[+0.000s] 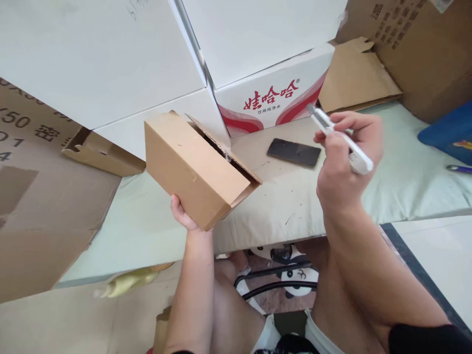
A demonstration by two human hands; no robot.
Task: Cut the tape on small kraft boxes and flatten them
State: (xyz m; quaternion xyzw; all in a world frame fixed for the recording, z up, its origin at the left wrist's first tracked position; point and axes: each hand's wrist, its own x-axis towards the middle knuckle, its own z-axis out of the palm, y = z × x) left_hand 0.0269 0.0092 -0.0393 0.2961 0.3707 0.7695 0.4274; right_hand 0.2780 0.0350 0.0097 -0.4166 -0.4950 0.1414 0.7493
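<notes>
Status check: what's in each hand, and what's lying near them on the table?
Left hand grips small cardboard box from below. Right hand holds white utility knife, raised. Phone flat on table between them.

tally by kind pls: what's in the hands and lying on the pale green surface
Small brown cardboard box, in left hand: 1
White utility knife, in right hand: 1
Black phone: 1
Blue-handled tool at the right edge: 1
Total: 4

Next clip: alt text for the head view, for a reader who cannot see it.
The left hand holds up a small brown cardboard box while the right hand grips a white utility knife. Behind lie a black phone on pale green padding and large white cartons.
</notes>
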